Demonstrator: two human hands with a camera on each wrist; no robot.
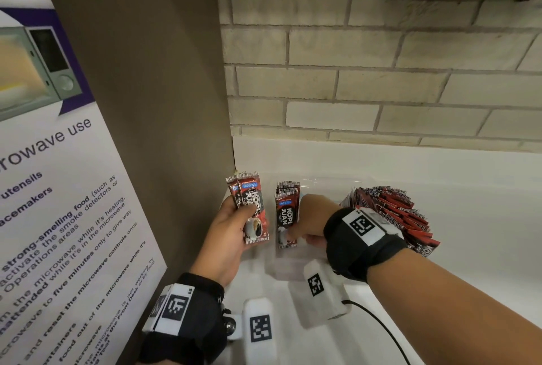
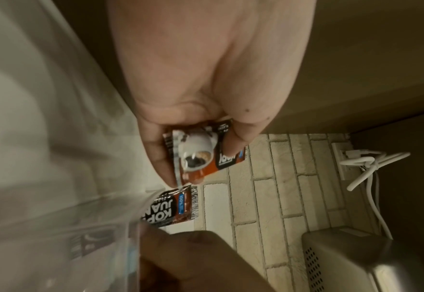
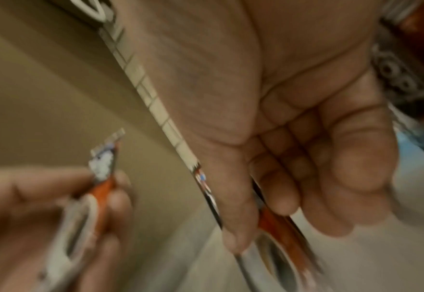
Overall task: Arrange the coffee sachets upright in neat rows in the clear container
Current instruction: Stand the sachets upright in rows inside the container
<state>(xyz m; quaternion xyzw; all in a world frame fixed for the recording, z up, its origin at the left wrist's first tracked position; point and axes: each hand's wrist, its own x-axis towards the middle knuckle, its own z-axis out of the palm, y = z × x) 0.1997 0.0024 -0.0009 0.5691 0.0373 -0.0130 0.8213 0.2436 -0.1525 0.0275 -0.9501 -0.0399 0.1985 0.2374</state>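
On the white tabletop (image 1: 440, 188), the clear plastic container (image 1: 311, 183) holds a fanned row of red-and-black foil sachets (image 1: 393, 212) at 3 o'clock. At 12 o'clock the right hand (image 1: 311, 221) pinches a few sachets (image 1: 286, 218) upright inside it; at 9 o'clock the left hand (image 1: 231, 227) grips two more sachets (image 1: 249, 206). Released unsupported, the slick packets could topple or splay the row.

The left hand (image 1: 231, 225) is holding two Kopi Juan sachets (image 1: 248, 206); the right hand (image 1: 312, 222) is gripping about three more (image 1: 286, 218). Beyond the right wrist, one fanned stack (image 1: 393, 212), too many to count, is lying.
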